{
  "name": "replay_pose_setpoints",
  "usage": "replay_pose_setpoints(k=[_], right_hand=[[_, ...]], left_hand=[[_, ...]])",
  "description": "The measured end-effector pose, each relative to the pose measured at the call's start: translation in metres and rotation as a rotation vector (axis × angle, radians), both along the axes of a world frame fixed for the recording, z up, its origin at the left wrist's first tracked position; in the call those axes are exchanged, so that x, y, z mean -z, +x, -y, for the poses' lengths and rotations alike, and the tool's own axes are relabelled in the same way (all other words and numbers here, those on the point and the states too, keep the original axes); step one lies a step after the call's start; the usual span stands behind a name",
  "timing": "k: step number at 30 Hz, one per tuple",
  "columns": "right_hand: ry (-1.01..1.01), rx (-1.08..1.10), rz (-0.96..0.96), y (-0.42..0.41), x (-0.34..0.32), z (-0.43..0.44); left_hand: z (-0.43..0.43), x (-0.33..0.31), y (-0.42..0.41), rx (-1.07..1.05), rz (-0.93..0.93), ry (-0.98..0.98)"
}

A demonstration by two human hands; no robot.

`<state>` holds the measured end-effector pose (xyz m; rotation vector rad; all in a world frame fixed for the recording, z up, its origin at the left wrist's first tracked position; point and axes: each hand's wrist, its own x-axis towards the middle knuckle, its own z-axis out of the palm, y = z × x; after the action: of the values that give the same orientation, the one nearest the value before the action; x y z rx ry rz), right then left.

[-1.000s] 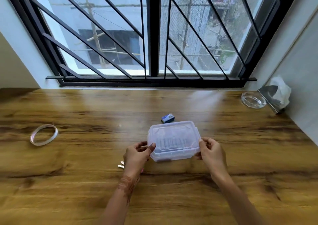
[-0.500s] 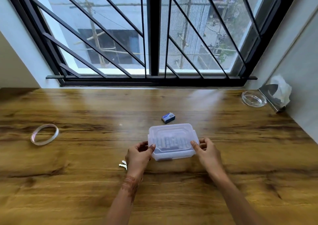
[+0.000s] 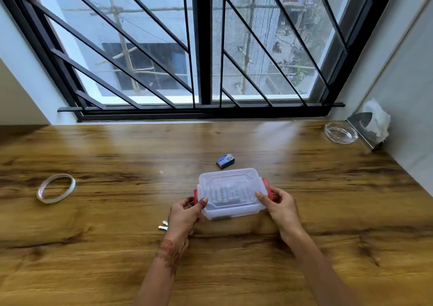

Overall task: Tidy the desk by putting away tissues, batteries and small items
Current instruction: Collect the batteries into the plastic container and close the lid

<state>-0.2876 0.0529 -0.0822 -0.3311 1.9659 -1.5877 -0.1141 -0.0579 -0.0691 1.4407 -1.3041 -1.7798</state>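
Two hands bracket one box, and the coming move hangs on that. The surface (image 3: 93, 247), a wide wood-grain top under the window, carries the clear plastic box (image 3: 232, 208) about midway between its left and right edges. It is straight ahead of me and closer to my near edge than to the window edge. The box's long axis runs left to right, skewed a little so its right end lies farther from me. My left hand (image 3: 185, 214) curls round the left short end with the thumb on the lid. My right hand (image 3: 278, 206) pinches the right end likewise, so neither is nearer, and each thumb sits just beside a red clip (image 3: 267, 185). I judge pressing those clips down comes next, though I cannot tell whether they are latched. The lid is on, milky-clear, and through it shows a row of pale cylinders (image 3: 226, 192), batteries I take it. Just beyond the box, toward the window edge, lies a small blue packet (image 3: 225, 161), not yet stowed.
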Motion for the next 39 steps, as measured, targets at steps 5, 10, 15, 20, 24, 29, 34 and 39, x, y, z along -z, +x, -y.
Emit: replay_pose_setpoints(k=[5, 10, 15, 20, 24, 29, 34, 39], right_hand=[[0.002, 0.031, -0.201, 0.013, -0.003, 0.002], [0.013, -0.026, -0.303, 0.015, 0.001, 0.002], [0.085, -0.081, -0.515, 0.014, -0.001, 0.0], [0.115, -0.064, -0.429, 0.012, -0.004, -0.001], [0.199, -0.093, -0.253, 0.007, -0.005, 0.004], [0.12, -0.023, -0.117, -0.002, -0.011, -0.003], [-0.043, 0.106, 0.073, -0.019, -0.027, -0.03], [-0.144, 0.251, 0.159, -0.044, -0.039, -0.067]], left_hand=[[-0.011, 0.003, -0.006, -0.005, 0.161, -0.316], [-0.019, -0.001, -0.011, 0.011, 0.35, -0.522], [-0.017, -0.003, -0.01, 0.133, 0.442, -0.692], [-0.018, -0.006, -0.007, 0.127, 0.423, -0.615], [-0.014, -0.003, -0.008, 0.086, 0.375, -0.449], [-0.014, -0.01, -0.017, 0.087, 0.247, -0.383], [-0.022, -0.031, -0.047, 0.152, 0.047, -0.324], [-0.028, -0.039, -0.094, 0.313, -0.057, -0.263]])
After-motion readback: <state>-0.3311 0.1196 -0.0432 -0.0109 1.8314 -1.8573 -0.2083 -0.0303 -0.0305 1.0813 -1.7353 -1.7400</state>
